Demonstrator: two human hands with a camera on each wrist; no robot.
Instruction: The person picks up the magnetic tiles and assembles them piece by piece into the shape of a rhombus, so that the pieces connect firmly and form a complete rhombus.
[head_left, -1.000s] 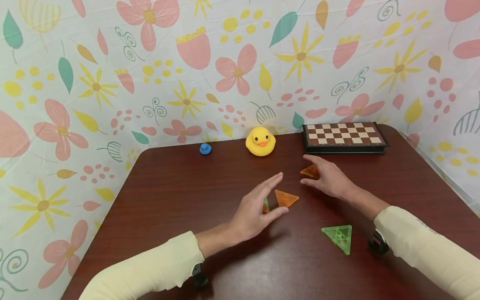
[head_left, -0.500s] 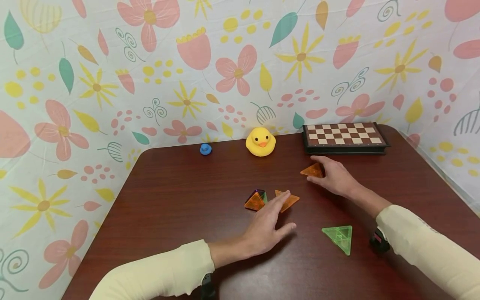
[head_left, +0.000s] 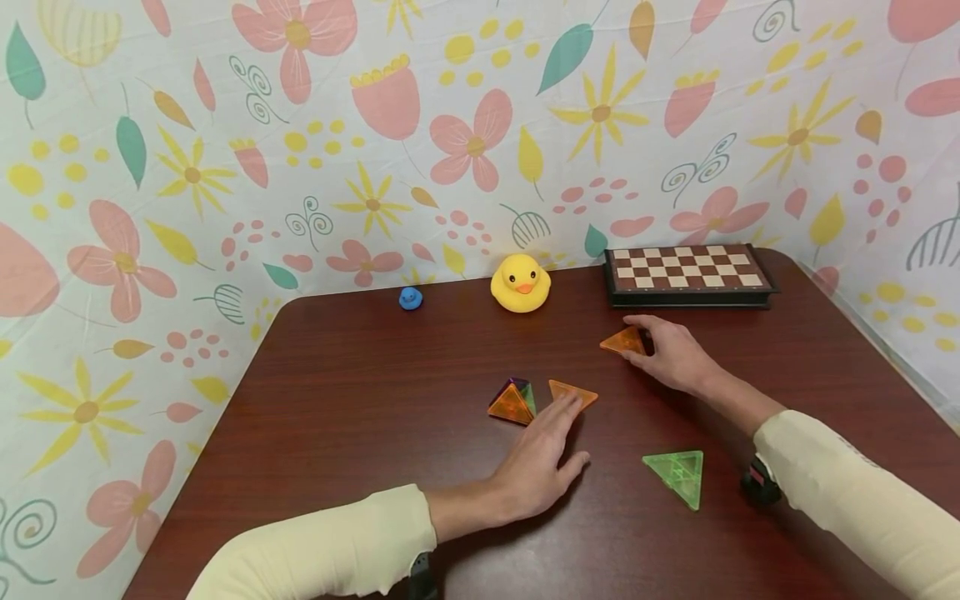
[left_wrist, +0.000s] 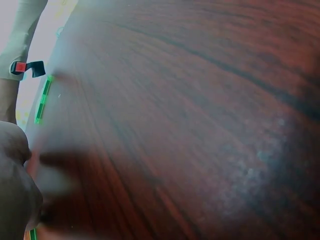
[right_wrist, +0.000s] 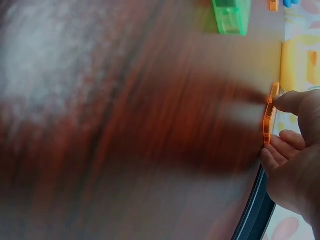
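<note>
head cam: l hand (head_left: 534,468) straight-fingered over orange tri (head_left: 587,397); r hand (head_left: 675,356) pinches 2nd orange tri (head_left: 624,340).

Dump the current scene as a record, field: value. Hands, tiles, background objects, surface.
left hand: fingers extended over the middle orange tile; contact unclear
right hand: pinches the far orange tile between thumb and fingers
tile cluster: orange side in front, purple and green parts behind; left of the middle orange tile
green tile: on the table, right of the left hand
back row, left to right: blue duck, yellow duck, checkered board
surface: dark red-brown table
backdrop: floral print
</note>
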